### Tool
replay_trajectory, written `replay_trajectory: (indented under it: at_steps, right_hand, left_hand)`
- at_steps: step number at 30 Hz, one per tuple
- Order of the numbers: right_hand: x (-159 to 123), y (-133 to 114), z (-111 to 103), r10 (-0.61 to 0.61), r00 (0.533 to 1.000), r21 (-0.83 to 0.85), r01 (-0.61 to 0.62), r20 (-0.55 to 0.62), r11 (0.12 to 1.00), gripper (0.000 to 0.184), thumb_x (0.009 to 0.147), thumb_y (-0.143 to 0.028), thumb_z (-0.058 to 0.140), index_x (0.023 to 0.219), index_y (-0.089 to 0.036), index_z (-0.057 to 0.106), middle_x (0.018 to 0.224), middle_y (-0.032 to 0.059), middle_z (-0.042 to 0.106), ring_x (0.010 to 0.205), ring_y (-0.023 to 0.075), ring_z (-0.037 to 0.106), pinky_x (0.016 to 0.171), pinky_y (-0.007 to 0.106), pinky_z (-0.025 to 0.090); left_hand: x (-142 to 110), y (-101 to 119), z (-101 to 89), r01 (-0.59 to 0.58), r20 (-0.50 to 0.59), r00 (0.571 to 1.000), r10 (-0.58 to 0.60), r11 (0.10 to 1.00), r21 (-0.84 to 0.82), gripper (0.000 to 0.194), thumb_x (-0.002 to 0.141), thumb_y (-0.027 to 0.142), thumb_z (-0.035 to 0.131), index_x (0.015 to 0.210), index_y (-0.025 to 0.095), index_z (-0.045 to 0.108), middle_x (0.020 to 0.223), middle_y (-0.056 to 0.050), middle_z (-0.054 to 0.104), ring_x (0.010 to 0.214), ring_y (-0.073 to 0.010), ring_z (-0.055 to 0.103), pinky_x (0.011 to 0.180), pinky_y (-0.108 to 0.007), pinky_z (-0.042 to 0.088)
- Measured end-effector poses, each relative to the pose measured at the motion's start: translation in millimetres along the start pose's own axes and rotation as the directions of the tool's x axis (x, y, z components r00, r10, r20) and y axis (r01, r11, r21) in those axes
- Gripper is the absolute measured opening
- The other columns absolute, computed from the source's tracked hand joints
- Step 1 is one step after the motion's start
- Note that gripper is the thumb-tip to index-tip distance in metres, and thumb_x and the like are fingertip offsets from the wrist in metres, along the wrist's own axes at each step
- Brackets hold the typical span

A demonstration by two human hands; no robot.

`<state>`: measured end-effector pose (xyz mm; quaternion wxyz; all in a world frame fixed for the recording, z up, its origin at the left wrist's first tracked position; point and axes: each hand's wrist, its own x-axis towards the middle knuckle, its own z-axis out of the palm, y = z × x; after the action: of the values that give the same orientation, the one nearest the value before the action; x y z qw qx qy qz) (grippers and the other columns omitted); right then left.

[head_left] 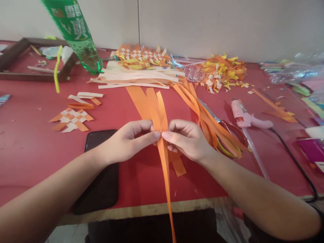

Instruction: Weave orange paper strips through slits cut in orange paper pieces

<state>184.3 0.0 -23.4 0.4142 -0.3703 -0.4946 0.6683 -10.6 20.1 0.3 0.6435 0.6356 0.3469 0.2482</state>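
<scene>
An orange paper strip (165,168) is pinched between both hands above the red tabletop, its long end hanging past the front edge. My left hand (131,140) grips it from the left, thumb on top. Meeting it thumb to thumb, my right hand (191,140) holds the strip from the right. The strip looks creased along its length at the thumbs. Wider orange paper pieces (136,101) lie beneath and behind the hands. A black phone (101,182) rests under my left forearm. To the left sits a woven orange-and-white paper fish shape (72,118).
Orange strips (215,128) partly cover scissors (229,126) on the right, near a pink glue gun (243,114) with a cord. White strips (136,77), woven pieces (143,55) and folded scraps (222,71) line the back. A green bottle (81,37) stands beside a brown frame (15,54).
</scene>
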Motion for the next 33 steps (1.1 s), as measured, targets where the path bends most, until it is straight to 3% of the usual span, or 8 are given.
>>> replay_trajectory:
  at_steps: [5, 13, 18, 25, 33]
  right_hand:
    - [0.6, 1.1, 0.3, -0.03, 0.999, -0.026, 0.029, -0.025, 0.999, 0.027, 0.082, -0.032, 0.073, 0.066, -0.018, 0.057, 0.053, -0.0048, 0.055, 0.044, 0.006, 0.048, 0.041, 0.017, 0.036]
    - [1.7, 2.4, -1.2, -0.055, 0.995, 0.023, 0.057, -0.077, 0.998, 0.025, 0.083, -0.029, 0.073, 0.066, -0.018, 0.057, 0.055, -0.0048, 0.055, 0.047, 0.006, 0.051, 0.041, 0.016, 0.038]
    - [1.6, -0.2, 0.1, -0.051, 0.994, 0.03, 0.054, -0.092, 0.998, 0.027, 0.082, -0.03, 0.073, 0.065, -0.018, 0.057, 0.054, -0.0046, 0.055, 0.046, 0.0061, 0.049, 0.04, 0.017, 0.037]
    - [-0.7, -0.7, -1.0, 0.052, 0.999, 0.094, -0.052, 0.005, 0.994, 0.03, 0.084, -0.038, 0.069, 0.066, -0.016, 0.059, 0.055, -0.0028, 0.056, 0.046, 0.0073, 0.051, 0.041, 0.019, 0.037]
    - [-1.1, -2.0, 1.3, 0.005, 1.0, 0.023, -0.006, 0.017, 1.0, 0.03, 0.081, -0.033, 0.074, 0.065, -0.017, 0.055, 0.052, -0.0045, 0.053, 0.043, 0.0055, 0.048, 0.039, 0.017, 0.034]
  left_hand:
    - [0.2, -1.1, 0.2, 0.008, -0.054, 0.999, -0.005, 0.999, 0.044, 0.031, 0.089, 0.041, 0.061, 0.072, 0.016, 0.058, 0.07, 0.001, 0.053, 0.068, -0.0133, 0.049, 0.067, -0.025, 0.041]
    - [1.5, -2.1, 0.9, 0.026, -0.079, 0.996, -0.032, 0.997, -0.075, 0.027, 0.09, 0.038, 0.063, 0.076, 0.015, 0.062, 0.078, -0.001, 0.063, 0.077, -0.0136, 0.058, 0.076, -0.025, 0.046]
    - [0.1, -0.7, 1.1, 0.002, 0.041, 0.999, 0.003, 0.992, -0.126, 0.019, 0.091, 0.033, 0.062, 0.085, 0.015, 0.067, 0.088, -0.004, 0.071, 0.089, -0.0175, 0.065, 0.084, -0.028, 0.049]
    - [-1.2, -0.8, 2.5, 0.003, 0.029, 1.0, -0.001, 0.996, -0.084, 0.019, 0.089, 0.032, 0.064, 0.084, 0.014, 0.066, 0.09, -0.006, 0.072, 0.086, -0.0192, 0.066, 0.086, -0.033, 0.051]
    - [-0.7, -2.9, -0.9, -0.033, 0.008, 0.999, 0.034, 0.995, -0.089, 0.016, 0.091, 0.03, 0.063, 0.087, 0.015, 0.068, 0.091, -0.004, 0.071, 0.088, -0.0163, 0.064, 0.084, -0.026, 0.049]
